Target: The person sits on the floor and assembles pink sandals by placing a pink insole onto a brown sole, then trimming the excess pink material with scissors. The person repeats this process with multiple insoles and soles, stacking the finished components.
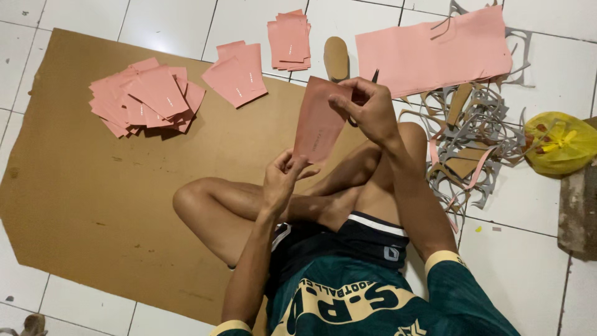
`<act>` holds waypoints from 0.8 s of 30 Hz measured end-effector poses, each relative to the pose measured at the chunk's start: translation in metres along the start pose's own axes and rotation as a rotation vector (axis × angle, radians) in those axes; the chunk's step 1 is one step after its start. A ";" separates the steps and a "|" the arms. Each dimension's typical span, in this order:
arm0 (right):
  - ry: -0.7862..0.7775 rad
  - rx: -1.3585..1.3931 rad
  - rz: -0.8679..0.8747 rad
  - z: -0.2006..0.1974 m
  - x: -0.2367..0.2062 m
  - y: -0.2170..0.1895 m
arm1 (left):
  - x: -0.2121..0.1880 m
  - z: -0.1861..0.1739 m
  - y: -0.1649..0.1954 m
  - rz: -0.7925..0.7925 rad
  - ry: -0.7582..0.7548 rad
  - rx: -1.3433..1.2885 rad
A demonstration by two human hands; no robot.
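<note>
I sit cross-legged on a brown cardboard sheet [93, 186]. A pink cut piece [318, 121] is held up between both hands. My left hand [283, 177] pinches its lower edge. My right hand [370, 109] grips its upper right corner and also holds a dark slim tool [375, 76], whose tip pokes up above the fingers. A messy pile of pink cut pieces [146, 98] lies at the far left of the cardboard. A smaller stack [236, 73] sits beside it, and another stack [289, 40] rests on the tiles beyond.
A large pink sheet [435, 53] lies on the white tiled floor at the upper right. Grey and pink offcut scraps [476, 134] are heaped to my right. A tan sole-shaped template [336, 57] lies near the stacks. A yellow plastic bag [559, 143] sits far right.
</note>
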State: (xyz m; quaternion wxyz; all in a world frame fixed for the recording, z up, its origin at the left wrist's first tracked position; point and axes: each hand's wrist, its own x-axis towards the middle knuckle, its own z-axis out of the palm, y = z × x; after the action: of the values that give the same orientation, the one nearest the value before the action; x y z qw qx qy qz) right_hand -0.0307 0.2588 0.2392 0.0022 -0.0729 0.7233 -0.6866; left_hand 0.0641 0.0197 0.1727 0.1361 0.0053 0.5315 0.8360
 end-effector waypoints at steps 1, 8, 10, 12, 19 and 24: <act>0.009 -0.023 -0.039 0.002 0.001 -0.005 | -0.001 0.004 0.001 0.018 0.070 0.121; 0.049 -0.122 -0.138 0.011 0.005 -0.029 | -0.003 0.021 0.020 0.065 0.150 0.093; 0.044 -0.122 -0.121 0.013 0.006 -0.030 | -0.004 0.026 0.024 0.053 0.194 0.145; 0.039 -0.122 -0.068 0.015 0.010 -0.027 | -0.003 0.030 0.024 0.110 0.212 0.141; -0.017 0.018 -0.069 0.027 0.036 0.002 | 0.004 0.023 0.011 0.121 0.299 0.163; 0.003 -0.001 -0.030 0.044 0.042 0.015 | 0.009 0.005 -0.004 0.092 0.299 0.151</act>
State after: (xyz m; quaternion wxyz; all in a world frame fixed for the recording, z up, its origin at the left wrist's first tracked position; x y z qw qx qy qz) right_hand -0.0690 0.2110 0.2259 -0.0092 -0.0824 0.7224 -0.6865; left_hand 0.0570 0.0274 0.1703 0.0163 -0.0843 0.6061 0.7907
